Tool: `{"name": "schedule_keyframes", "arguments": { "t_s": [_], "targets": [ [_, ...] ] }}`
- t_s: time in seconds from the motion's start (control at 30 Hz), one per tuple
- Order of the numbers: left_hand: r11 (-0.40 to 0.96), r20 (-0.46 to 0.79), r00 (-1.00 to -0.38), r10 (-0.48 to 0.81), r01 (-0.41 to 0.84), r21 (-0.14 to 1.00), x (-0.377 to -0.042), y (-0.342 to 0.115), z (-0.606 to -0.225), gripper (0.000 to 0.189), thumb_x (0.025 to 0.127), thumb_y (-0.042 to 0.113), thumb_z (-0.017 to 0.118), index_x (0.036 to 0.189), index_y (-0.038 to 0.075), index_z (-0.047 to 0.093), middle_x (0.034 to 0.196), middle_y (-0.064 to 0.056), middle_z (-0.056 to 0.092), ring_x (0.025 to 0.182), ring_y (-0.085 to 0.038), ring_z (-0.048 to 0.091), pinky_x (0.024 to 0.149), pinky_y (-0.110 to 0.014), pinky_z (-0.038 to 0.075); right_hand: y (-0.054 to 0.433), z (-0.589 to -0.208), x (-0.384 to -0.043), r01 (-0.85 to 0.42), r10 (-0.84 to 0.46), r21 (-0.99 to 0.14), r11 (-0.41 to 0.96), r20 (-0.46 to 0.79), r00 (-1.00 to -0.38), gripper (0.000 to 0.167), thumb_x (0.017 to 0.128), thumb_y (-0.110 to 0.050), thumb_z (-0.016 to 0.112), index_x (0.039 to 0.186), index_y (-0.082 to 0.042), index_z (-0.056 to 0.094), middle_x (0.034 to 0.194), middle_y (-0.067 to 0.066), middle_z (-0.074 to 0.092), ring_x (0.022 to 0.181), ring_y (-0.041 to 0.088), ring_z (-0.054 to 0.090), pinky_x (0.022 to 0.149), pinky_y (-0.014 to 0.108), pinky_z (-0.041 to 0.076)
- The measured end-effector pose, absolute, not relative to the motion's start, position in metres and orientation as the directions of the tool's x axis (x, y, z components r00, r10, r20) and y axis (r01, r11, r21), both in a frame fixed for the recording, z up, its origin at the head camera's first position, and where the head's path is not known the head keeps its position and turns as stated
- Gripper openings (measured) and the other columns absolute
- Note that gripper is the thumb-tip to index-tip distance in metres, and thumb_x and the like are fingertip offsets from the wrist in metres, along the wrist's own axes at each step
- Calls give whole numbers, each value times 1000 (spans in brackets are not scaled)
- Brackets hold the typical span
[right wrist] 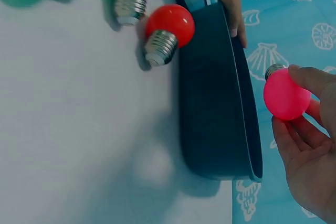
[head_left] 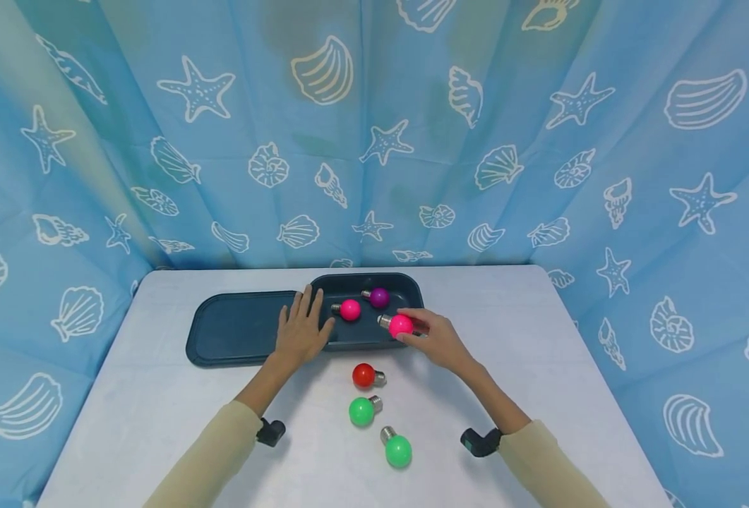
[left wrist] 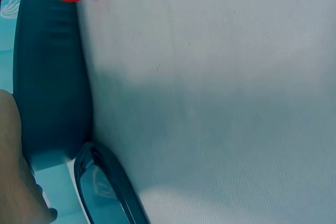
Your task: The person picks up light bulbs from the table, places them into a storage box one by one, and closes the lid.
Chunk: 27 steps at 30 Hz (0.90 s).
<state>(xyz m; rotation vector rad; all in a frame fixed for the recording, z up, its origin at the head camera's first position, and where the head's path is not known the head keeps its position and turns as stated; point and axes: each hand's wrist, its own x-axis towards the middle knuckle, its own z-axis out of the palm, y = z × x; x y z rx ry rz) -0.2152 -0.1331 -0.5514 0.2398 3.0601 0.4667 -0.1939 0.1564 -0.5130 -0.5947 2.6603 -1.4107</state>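
Pinched between the thumb and fingers of my right hand is a pink light bulb, held over the right part of a dark box, its metal base pointing left. My left hand lies across the box's left end with its fingers spread and straight. Inside the box are another pink bulb and a purple bulb. In front of the box a red bulb lies on the table, with a green bulb and a second green bulb nearer to me.
A flat dark lid lies left of the box, partly behind my left hand. White cloth covers the table. Behind and on both sides hangs a blue curtain with shells and starfish on it.
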Motion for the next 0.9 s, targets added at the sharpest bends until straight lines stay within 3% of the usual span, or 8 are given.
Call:
{"name": "schedule_keyframes", "arguments": {
  "t_s": [0.2,0.9],
  "targets": [
    [944,-7,-988,155,146,297,-215,-135,-551,70,106,44,38,161,9,13,166,-17,7,150,-37,9,117,-60,11,144,-517,-217,-268,-371,-802,534,63,-927,49,90,-16,77,135,-4,62,134,15,60,117,31,61,93,38,53],
    [950,-12,-989,144,135,282,-217,-134,-551,75,106,47,36,159,1,10,166,-16,8,151,-33,10,118,-57,12,129,-534,-257,-247,-373,-711,659,-23,-927,48,92,-19,74,137,-9,61,134,14,60,111,29,58,92,39,54]
  ]
}}
